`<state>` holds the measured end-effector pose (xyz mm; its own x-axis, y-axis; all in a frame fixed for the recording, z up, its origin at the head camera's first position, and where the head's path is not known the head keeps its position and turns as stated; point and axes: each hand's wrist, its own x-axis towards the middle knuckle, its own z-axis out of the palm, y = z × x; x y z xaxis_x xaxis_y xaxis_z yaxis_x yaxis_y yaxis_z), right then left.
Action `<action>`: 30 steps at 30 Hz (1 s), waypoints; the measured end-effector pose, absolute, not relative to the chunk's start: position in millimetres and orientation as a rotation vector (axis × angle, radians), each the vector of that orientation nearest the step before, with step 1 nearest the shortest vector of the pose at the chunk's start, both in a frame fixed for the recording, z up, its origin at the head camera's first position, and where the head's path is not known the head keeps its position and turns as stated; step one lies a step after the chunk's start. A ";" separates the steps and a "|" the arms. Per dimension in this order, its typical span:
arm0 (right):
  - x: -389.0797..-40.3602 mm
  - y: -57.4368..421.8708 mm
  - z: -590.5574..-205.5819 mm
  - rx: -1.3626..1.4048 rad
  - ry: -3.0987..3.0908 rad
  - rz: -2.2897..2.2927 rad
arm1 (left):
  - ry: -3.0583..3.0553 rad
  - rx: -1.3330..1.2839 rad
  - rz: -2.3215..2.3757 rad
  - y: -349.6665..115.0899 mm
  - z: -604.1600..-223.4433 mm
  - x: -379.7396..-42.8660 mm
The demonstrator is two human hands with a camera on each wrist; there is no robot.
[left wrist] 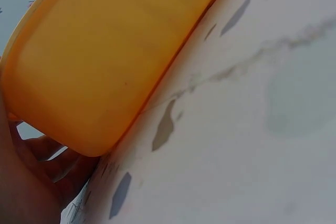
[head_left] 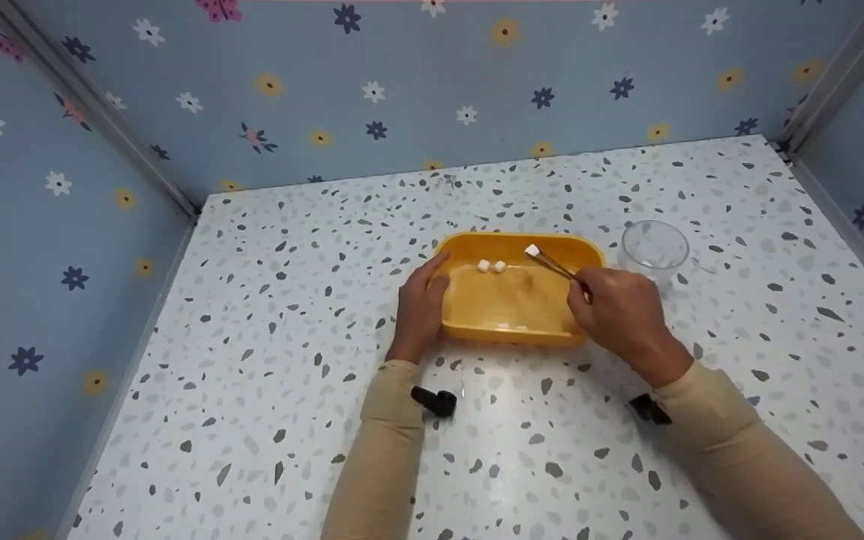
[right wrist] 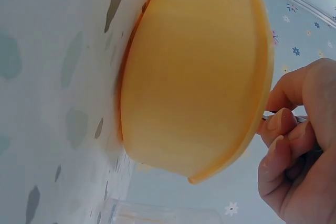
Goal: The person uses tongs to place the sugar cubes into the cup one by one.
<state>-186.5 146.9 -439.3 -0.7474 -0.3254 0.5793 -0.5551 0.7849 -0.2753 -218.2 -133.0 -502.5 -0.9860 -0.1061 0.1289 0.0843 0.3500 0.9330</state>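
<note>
In the head view, a yellow rectangular plastic container [head_left: 511,337] stands on the speckled table. At its left end, my left hand [head_left: 418,311] grips the wall, with the thumb at the rim and the fingers along the outside. My right hand [head_left: 622,311] holds metal tweezers [head_left: 554,265] over the container's right part. Their tips pinch a small white cube [head_left: 532,250] near the far wall. Two more white cubes, a left one [head_left: 483,265] and a right one [head_left: 499,266], lie inside toward the back. Small white pieces [head_left: 504,325] show along the near wall.
A clear glass cup [head_left: 655,246] with a handle stands right of the container, just beyond my right hand. Blue flowered panels [head_left: 447,82] enclose the table [head_left: 289,300] at the back and both sides. Black wrist mounts stick out from both sleeves.
</note>
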 end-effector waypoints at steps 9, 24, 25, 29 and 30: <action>-182.1 157.1 -441.1 0.634 -2.444 0.589 | -2.439 0.016 -1.711 -131.7 -502.2 -218.3; -184.5 183.8 -413.5 0.512 -2.365 0.551 | -2.437 0.014 -1.714 -132.7 -499.8 -217.8; -184.3 185.8 -411.1 0.504 -2.364 0.552 | -2.435 0.013 -1.714 -132.9 -499.6 -217.4; -183.5 193.6 -402.3 0.473 -2.358 0.534 | -2.428 0.011 -1.707 -133.6 -499.4 -216.3; -183.2 195.7 -400.5 0.467 -2.354 0.531 | -2.428 0.007 -1.703 -133.8 -499.4 -216.4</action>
<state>-183.2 195.7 -400.5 -0.7109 -0.1868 0.6780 -0.4597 0.8530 -0.2469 -216.4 -133.8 -499.4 -0.9846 -0.1044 0.1403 0.0963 0.3455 0.9334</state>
